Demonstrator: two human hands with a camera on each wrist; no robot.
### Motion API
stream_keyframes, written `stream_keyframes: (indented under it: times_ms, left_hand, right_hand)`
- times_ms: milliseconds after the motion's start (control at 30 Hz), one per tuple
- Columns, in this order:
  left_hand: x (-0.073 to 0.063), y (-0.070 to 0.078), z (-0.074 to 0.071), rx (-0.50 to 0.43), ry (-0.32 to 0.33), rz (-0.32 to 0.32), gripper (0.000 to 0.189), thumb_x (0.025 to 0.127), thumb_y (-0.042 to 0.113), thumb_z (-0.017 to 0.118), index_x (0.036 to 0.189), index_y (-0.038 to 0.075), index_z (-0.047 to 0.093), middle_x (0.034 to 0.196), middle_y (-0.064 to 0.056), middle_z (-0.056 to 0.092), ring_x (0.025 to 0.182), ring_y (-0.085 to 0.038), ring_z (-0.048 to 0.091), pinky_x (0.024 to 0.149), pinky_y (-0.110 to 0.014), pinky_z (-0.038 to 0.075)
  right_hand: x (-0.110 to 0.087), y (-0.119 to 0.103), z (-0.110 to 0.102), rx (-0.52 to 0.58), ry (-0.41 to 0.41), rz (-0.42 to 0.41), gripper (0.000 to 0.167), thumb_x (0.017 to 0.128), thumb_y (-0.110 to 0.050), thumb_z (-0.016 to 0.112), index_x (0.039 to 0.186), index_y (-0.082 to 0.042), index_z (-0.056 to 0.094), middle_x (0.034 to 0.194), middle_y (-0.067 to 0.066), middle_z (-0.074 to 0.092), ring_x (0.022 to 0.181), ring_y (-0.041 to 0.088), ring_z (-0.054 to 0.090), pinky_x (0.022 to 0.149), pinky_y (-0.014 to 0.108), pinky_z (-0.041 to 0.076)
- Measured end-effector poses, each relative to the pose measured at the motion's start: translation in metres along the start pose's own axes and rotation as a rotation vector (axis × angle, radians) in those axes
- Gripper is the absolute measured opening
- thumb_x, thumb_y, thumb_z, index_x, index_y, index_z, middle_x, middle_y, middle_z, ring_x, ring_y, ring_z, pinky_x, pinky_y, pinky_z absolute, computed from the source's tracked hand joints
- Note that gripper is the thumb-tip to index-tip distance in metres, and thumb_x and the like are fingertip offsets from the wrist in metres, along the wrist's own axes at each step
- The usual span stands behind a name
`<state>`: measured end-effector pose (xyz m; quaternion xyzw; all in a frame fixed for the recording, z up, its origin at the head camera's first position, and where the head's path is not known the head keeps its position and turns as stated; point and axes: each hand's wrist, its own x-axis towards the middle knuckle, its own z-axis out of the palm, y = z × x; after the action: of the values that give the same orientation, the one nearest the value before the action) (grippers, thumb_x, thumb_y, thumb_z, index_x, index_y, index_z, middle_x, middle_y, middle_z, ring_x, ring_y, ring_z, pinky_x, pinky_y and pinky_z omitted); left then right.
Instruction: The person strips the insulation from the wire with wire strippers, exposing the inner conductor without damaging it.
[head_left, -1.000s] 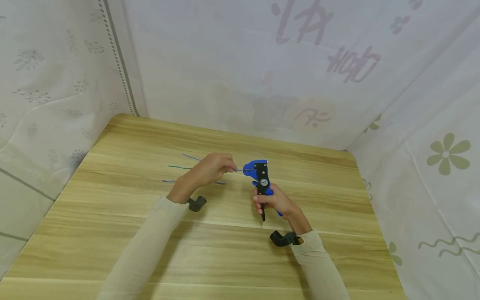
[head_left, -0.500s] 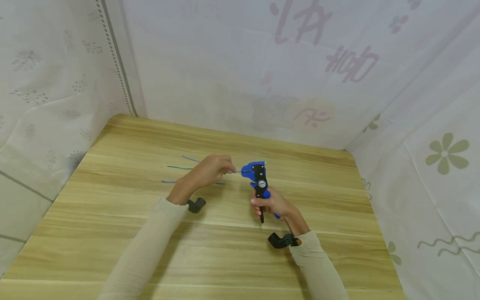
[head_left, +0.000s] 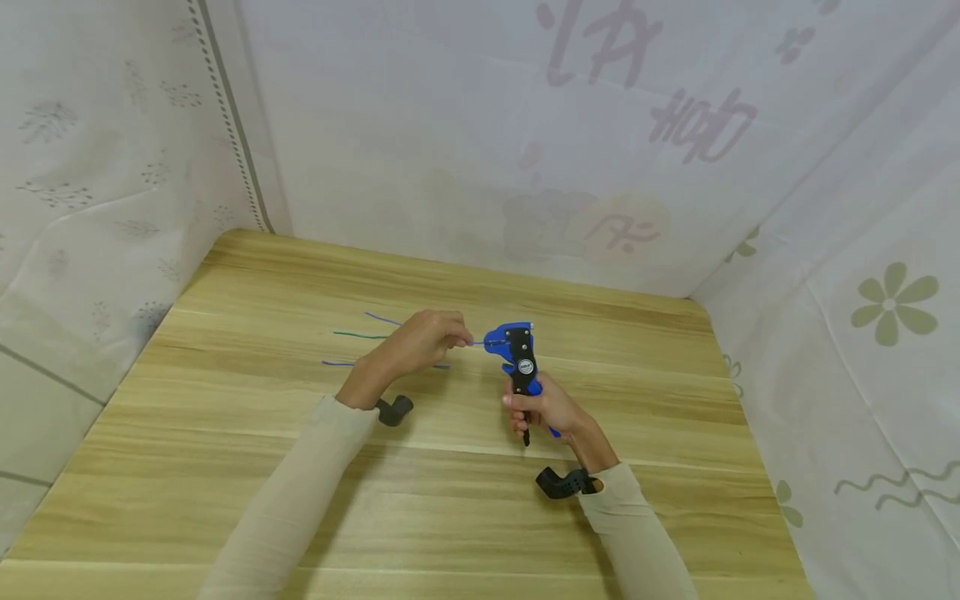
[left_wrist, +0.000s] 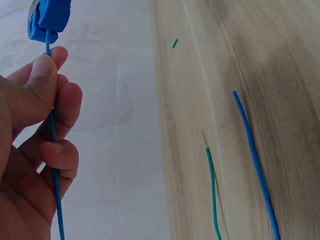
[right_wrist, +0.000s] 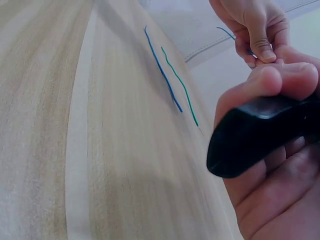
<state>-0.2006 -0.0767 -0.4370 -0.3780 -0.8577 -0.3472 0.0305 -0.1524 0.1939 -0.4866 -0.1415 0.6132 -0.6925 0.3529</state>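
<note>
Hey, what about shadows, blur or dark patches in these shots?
Head view: soft shadows on the wooden table, no harsh glare; left wrist view: a thin shadow beside the green wire, blurry pattern on the backdrop; right wrist view: the black handle is nearly featureless.

A broad wooden table (head_left: 465,517) with pale, streaky grain carries everything, its boards reaching out well beyond the green wire (left_wrist: 213,192) on all sides and its rounded far left corner lying past that wire's left end. The green wire lies slightly wavy, with thin bare strands showing at its right end. On the person's side of it, near but not touching, a blue wire (left_wrist: 257,160) lies roughly alongside, its right end insulated to the tip and darker brown grain around it. Beyond the green wire's bare strands, apart from them, lies a short green snippet (left_wrist: 175,43).
</note>
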Motion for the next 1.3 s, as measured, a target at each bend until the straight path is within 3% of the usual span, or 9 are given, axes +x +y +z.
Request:
stream_keyframes:
  times_ms: [767,1000,1300]
  left_hand:
    - [-0.0001,0.0008,-0.0012,0.008,0.014,0.002,0.015,0.093,-0.002,0.065,0.096,0.005,0.078,0.088,-0.002,0.069,0.079,-0.012,0.064,0.073,-0.028,0.055]
    - [-0.0008,0.0,-0.0001,-0.004,0.001,-0.007,0.014,0.093,-0.001,0.065,0.096,0.004,0.078,0.089,-0.009,0.07,0.077,-0.013,0.063,0.072,-0.029,0.055]
    - [-0.0023,0.0026,-0.0016,0.001,0.004,-0.012,0.014,0.092,-0.001,0.066,0.097,0.004,0.078,0.088,-0.003,0.069,0.078,-0.013,0.064,0.073,-0.029,0.055]
  right_hand:
    - [0.003,-0.0017,0.0016,0.004,0.011,-0.03,0.011,0.094,-0.004,0.061,0.091,-0.003,0.051,0.058,-0.002,0.047,0.045,0.011,0.046,0.044,0.027,0.047]
    - [0.002,-0.003,0.0042,-0.022,0.021,-0.032,0.01,0.093,-0.004,0.061,0.091,-0.003,0.052,0.056,-0.002,0.046,0.043,0.011,0.044,0.042,0.027,0.046]
    - [0.0024,0.0001,0.0055,-0.021,0.037,-0.033,0.012,0.092,-0.004,0.062,0.091,-0.001,0.05,0.055,-0.002,0.045,0.042,0.011,0.043,0.041,0.026,0.045]
